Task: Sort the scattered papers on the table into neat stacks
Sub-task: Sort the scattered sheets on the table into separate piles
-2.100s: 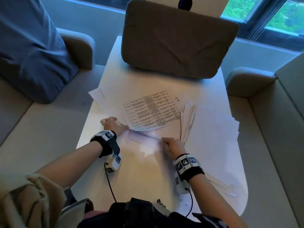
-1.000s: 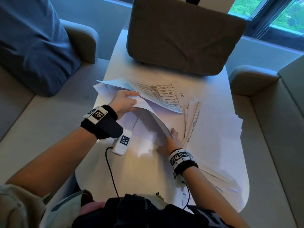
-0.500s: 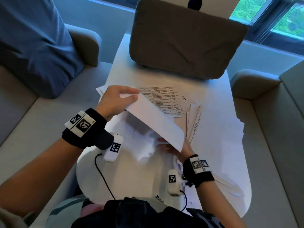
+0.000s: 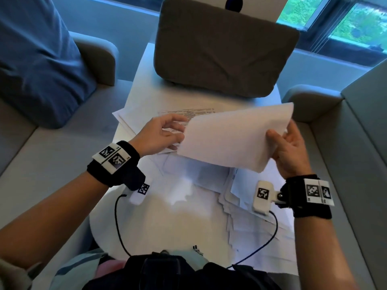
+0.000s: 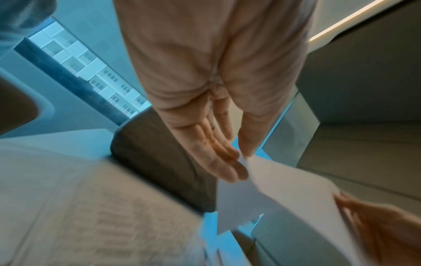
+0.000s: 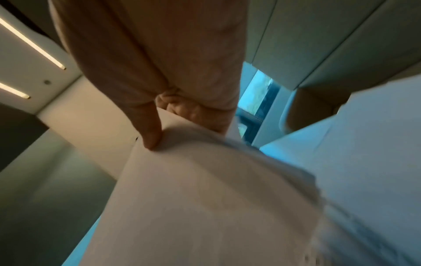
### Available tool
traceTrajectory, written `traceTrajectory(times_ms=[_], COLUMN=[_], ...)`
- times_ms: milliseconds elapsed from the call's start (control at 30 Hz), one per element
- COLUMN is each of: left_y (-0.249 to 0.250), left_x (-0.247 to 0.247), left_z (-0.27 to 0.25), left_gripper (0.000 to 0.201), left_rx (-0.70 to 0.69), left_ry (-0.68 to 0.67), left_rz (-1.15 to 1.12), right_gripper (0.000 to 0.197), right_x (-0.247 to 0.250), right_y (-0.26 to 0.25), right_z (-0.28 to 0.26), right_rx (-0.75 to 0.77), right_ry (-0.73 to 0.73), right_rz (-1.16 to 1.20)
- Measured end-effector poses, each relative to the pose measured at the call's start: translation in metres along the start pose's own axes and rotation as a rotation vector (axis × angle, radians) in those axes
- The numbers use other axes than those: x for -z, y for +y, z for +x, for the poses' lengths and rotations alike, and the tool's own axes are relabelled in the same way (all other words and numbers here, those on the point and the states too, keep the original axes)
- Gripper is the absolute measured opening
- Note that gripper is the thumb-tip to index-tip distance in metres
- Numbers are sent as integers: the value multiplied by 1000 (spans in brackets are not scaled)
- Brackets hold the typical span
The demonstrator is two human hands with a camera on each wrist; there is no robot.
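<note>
A bundle of white sheets [image 4: 230, 139] hangs tilted above the white table [image 4: 146, 227]. My right hand [image 4: 289, 147] grips its right edge, thumb on top and fingers underneath; the right wrist view shows the thumb of my right hand [image 6: 177, 129] pressing into the sheets [image 6: 205, 198]. My left hand [image 4: 163, 132] is at the bundle's left edge with its fingers nearly straight. In the left wrist view my left hand [image 5: 237, 158] has its fingertips just at the bundle's corner [image 5: 296, 207]. A printed sheet [image 4: 188, 113] lies flat under that hand, and more loose papers [image 4: 247, 216] spread over the table's right side.
A brown cushion [image 4: 222, 49] stands on the far end of the table. A blue cushion [image 4: 35, 59] lies on the sofa at the left, and a grey armrest [image 4: 310, 101] is close on the right. Wrist-camera cables trail over the near table edge.
The bundle, lifted from the table by my left hand, has swung up and to the right in my right hand. My left hand has loosened to a fingertip touch at its left edge.
</note>
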State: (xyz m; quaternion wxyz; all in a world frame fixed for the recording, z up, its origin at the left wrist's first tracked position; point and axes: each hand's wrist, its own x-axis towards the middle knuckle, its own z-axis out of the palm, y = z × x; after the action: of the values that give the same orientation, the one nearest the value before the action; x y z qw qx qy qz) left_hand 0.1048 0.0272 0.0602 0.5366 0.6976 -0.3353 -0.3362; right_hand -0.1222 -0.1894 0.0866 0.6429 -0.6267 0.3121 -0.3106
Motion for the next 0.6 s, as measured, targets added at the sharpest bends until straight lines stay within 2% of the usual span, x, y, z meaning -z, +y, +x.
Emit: traceTrajectory(times_ms=[100, 200, 267, 433, 533, 600], left_y=[-21, -51, -72, -115, -129, -132], left_x=[-8, -12, -15, -25, -36, -47], left_z=[4, 11, 15, 23, 27, 28], left_gripper=[38, 33, 30, 39, 48, 55], left_rx=[90, 169, 206, 340, 389, 412], left_ry=[-12, -47, -71, -66, -11, 65], left_rz=[13, 112, 197, 479, 615, 658], right_gripper=[29, 25, 27, 25, 49, 57], right_x=[32, 69, 95, 131, 134, 129], right_y=[9, 42, 67, 119, 130, 126], right_z=[12, 21, 23, 8, 0, -4], right_rx=[-29, -193, -311, -488, -638, -676], right_ry=[176, 332, 385, 409, 406, 360], right_rz=[-48, -125, -210, -507, -711, -920])
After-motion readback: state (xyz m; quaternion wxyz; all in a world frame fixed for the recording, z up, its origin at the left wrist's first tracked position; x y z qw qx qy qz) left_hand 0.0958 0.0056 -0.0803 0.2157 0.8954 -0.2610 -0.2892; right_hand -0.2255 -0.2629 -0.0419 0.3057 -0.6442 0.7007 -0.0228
